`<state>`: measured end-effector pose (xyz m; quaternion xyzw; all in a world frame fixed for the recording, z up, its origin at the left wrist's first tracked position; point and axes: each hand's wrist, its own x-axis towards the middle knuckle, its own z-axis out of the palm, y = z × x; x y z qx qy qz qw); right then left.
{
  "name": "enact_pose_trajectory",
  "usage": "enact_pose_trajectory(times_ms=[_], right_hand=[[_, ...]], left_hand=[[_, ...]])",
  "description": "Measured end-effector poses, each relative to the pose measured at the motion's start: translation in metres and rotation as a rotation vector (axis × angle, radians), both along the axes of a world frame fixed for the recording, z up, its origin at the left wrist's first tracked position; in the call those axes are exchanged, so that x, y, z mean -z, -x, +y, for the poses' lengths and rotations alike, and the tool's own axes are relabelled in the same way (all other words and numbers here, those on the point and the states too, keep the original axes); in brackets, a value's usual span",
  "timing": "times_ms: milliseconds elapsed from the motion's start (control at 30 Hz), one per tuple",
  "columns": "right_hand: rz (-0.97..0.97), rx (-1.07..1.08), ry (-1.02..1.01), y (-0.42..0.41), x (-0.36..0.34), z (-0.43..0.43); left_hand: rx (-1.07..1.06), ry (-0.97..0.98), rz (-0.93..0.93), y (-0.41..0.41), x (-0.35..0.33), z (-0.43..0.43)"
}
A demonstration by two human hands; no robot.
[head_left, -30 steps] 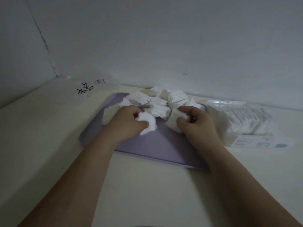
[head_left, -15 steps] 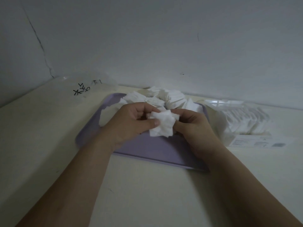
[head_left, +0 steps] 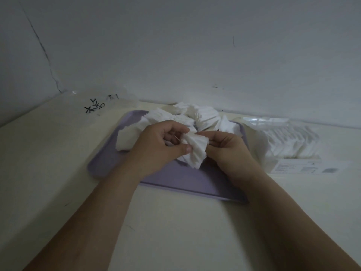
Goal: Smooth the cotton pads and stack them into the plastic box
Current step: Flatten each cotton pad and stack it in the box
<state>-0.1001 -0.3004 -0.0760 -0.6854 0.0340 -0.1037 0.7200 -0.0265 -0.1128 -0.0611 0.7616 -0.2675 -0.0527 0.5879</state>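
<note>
Both hands on one cotton pad. My left hand pinches its left edge between thumb and fingers; right hand has its fingers curled onto the right edge. The pad is raised over the purple tray, creased and fanned, not flat yet. I read this as mid-smoothing.

Progress: the plastic box, off to the right of the grip, already holds a long row of stacked pads. Just behind the grip, a pile of crumpled pads sits on the tray, with more under my left hand. Can't count either. My estimate is well underway, with a good batch left.
</note>
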Motion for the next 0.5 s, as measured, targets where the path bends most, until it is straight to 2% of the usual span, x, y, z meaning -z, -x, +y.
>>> enact_pose_trajectory(times_ms=[100, 200, 333, 500], right_hand=[[0.012, 0.0, -0.065, -0.0022, 0.001, -0.0003], [0.02, -0.044, -0.159, -0.0025, 0.0009, -0.0014], [0.002, -0.05, -0.135, -0.0047, 0.0027, -0.0009], [0.056, -0.012, -0.198, -0.0039, 0.002, -0.0008]], left_hand=[[-0.095, -0.034, -0.116, 0.0006, 0.0028, -0.0039], [-0.08, -0.084, -0.25, 0.0021, 0.0047, -0.0075], [-0.076, -0.094, -0.422, 0.0016, 0.0039, -0.0084], [-0.102, -0.058, -0.514, 0.0018, 0.0067, -0.0091]])
